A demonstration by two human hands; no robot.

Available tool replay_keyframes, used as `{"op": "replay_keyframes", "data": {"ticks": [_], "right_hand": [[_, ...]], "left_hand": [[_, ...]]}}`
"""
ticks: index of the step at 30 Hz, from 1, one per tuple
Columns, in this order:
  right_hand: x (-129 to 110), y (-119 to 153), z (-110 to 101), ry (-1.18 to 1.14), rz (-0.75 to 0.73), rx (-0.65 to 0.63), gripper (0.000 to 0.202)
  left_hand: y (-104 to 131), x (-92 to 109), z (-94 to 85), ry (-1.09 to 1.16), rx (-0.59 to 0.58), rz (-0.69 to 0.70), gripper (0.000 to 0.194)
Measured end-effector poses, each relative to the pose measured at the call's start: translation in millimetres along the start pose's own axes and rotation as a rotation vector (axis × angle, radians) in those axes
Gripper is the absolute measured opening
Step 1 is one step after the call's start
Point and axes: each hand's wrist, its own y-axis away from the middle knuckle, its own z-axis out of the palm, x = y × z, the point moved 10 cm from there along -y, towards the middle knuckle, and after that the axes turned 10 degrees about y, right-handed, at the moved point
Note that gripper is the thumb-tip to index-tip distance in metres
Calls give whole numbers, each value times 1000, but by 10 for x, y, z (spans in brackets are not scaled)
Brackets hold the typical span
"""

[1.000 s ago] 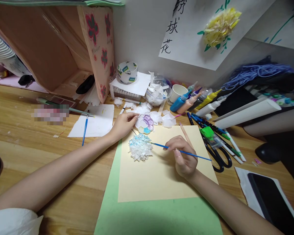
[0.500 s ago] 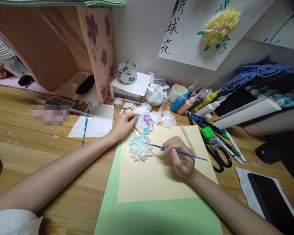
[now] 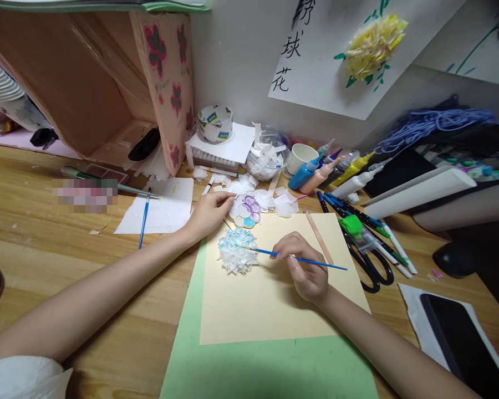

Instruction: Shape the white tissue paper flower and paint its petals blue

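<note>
My right hand [image 3: 301,266] is closed around a blue paintbrush [image 3: 320,262], whose tip touches a fluffy white paper flower [image 3: 238,257]. Pale blue paint colours the upper part of that flower. It lies on a cream sheet [image 3: 249,316], which rests on a green sheet [image 3: 228,371]. Just beyond the flower, my left hand [image 3: 211,213] pinches the left edge of a small flower-shaped paint palette [image 3: 246,211]. Purple and blue paint show in the palette's wells.
Behind the palette are scattered paper scraps [image 3: 286,205], a bowl of paper bits [image 3: 268,160] and a paper cup [image 3: 303,158]. Paint bottles [image 3: 316,180] stand to its right. Scissors [image 3: 374,274], pens and a phone [image 3: 461,338] lie rightward. Another brush [image 3: 143,221] rests on white paper at left.
My right hand and the paintbrush have shifted slightly left, the tip moving across the blue part of the paper flower. My left hand stays at the palette.
</note>
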Motion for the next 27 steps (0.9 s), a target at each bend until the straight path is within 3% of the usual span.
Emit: {"op": "replay_keyframes", "data": {"ticks": [8,15,21,27], "right_hand": [[60,24,-56,-53,28,60,19],[27,30,-29,-1,4,30,19],[18,45,-120,-16,-11,121,19],[23,37,-63,13,0,62,19]], "left_hand": [[-3,4,-2,17,-2,-3,33],[-3,-3,6,7,0,-7,32],[-7,7,-3,-1,2,-7,32],[-8,8,3,10,-3,-8,32]]}}
